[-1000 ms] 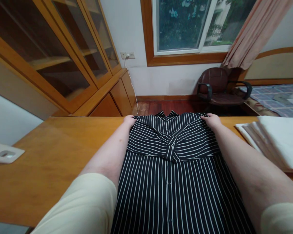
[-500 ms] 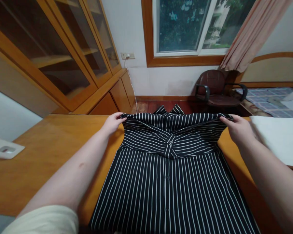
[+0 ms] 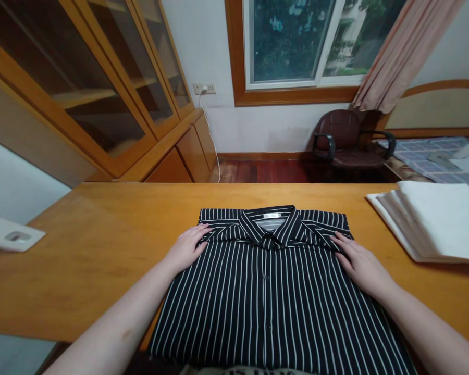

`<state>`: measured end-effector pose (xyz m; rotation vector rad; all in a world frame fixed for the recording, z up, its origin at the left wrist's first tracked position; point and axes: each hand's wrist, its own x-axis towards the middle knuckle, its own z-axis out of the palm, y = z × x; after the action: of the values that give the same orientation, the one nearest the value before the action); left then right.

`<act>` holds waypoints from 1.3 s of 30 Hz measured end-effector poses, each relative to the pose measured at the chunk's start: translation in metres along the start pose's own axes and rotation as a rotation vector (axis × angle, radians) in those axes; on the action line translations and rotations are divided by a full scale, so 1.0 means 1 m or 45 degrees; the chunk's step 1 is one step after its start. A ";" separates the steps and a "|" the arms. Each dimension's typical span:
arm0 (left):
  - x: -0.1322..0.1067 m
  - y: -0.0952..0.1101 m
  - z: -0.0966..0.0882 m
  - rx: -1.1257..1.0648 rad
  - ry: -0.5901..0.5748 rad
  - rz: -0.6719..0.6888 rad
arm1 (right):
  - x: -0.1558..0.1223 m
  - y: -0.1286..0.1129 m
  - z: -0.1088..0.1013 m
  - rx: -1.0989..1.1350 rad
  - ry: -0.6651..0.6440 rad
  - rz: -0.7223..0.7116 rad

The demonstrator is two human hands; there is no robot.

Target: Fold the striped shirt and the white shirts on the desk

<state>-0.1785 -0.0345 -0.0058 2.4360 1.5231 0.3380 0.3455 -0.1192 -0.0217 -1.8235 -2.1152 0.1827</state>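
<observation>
A black shirt with white stripes [image 3: 234,297] lies front up on the wooden table, its collar at the far end and its lower part reaching the near edge. Some folds run across the chest below the collar. My left hand [image 3: 188,247] rests on the shirt's left shoulder edge, fingers stretched out. On the opposite shoulder edge lies my right hand [image 3: 361,263], flat with the fingers spread. A small white label shows inside the collar. No sleeves can be seen.
The wooden table [image 3: 82,250] extends to both sides. A stack of white folded sheets [image 3: 441,219] lies at its right. A white slotted object [image 3: 13,234] juts in at the left. Beyond stand a glass-door cabinet [image 3: 172,120] and a brown armchair [image 3: 344,138].
The shirt's upper end, held up by both hands before, now lies down on the table with the collar showing. My hands have let go, come nearer and lie flat on it.
</observation>
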 end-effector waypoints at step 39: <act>0.105 0.032 0.018 0.038 0.234 -0.069 | 0.112 0.022 0.017 -0.022 0.270 0.097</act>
<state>-0.1009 0.0451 -0.0058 2.4386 1.6758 0.5456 0.3471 -0.0036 -0.0257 -1.8452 -1.9102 -0.0110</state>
